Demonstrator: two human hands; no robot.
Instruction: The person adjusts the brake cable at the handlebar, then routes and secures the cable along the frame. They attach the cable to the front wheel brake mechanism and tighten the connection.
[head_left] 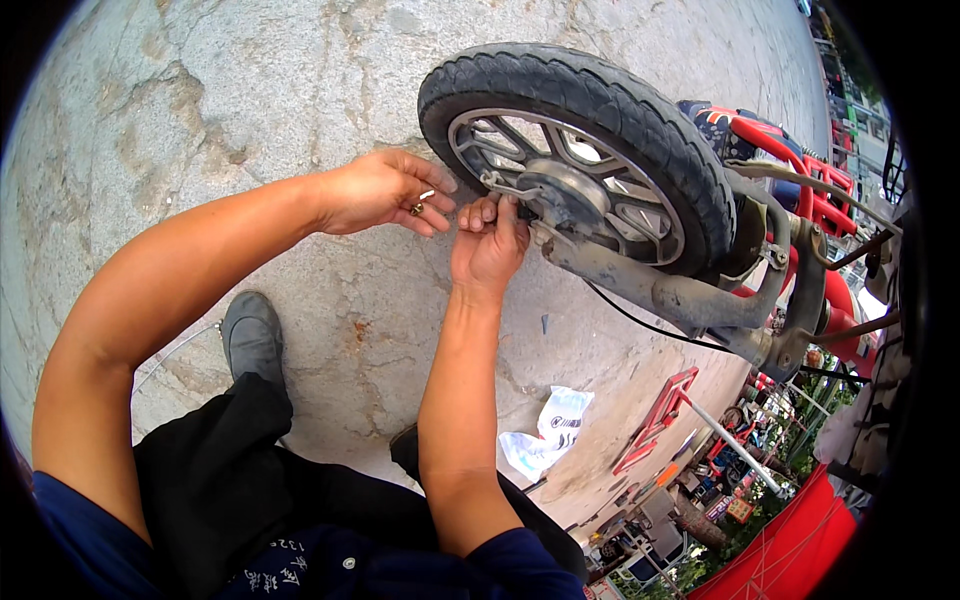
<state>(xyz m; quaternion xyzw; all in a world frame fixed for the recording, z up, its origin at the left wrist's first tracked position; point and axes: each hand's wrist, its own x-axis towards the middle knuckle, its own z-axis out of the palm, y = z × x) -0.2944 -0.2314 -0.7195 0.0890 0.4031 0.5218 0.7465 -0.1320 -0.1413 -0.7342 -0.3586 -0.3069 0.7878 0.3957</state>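
Note:
My left hand reaches in beside the tyre with its fingers loosely stretched. A short white stick, looking like a cigarette, sits between its fingers, and a small gold-coloured thing, perhaps a ring, shows just below. Close by, my right hand is closed at the wheel's hub, its fingertips pinched together near the axle end. What they grip is hidden. The motorcycle wheel has a black tyre and grey spokes. A metal brake arm lies across the hub, above my right fingertips.
A grey fork leg runs rightward from the hub, with a black cable below. On the cracked concrete lie a white plastic bag and a small dark piece. A red metal frame stands lower right.

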